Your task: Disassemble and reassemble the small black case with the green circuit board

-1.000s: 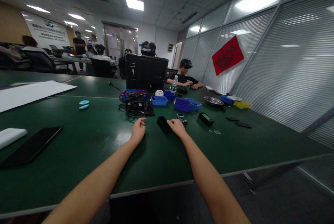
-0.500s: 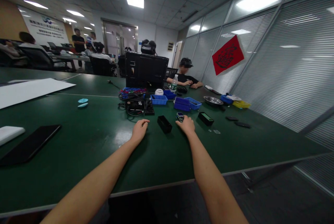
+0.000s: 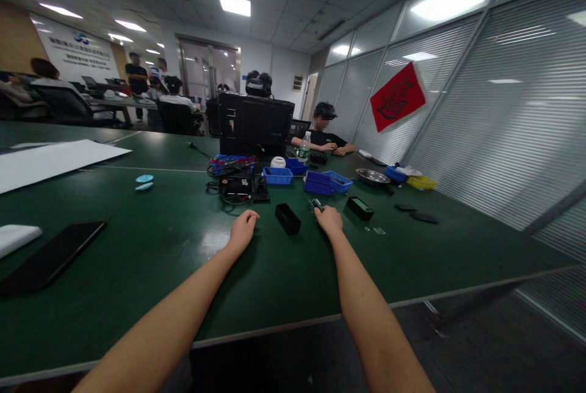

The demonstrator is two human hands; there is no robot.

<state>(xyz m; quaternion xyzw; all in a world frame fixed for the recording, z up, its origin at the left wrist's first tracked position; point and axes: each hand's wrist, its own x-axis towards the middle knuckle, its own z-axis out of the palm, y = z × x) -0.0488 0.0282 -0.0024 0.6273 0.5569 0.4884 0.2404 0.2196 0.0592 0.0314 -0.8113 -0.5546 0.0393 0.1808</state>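
Observation:
My right hand (image 3: 329, 220) grips a small circuit board (image 3: 315, 204) at its edge, tilted up off the table; the fingers hide part of it. My left hand (image 3: 243, 228) rests on the green table with its fingers curled in, and nothing shows in it. Between the two hands lies an open black box (image 3: 287, 218), nearer to the left fingers than the board is. To the right of my right hand sits a second black case (image 3: 359, 208) with a green panel inside. A small clear piece (image 3: 379, 230) lies close to that case.
Blue trays (image 3: 277, 176), a black device with cables (image 3: 235, 185), a baseball (image 3: 278, 162) and a bottle (image 3: 304, 146) stand beyond my hands. Behind them rises a black monitor (image 3: 255, 124). A metal dish (image 3: 373, 177) is at right; another person (image 3: 323, 130) sits across the table.
My right hand has turned the circuit board from lying face-up to a steeper tilt. My left fingers have drawn in from a more stretched pose.

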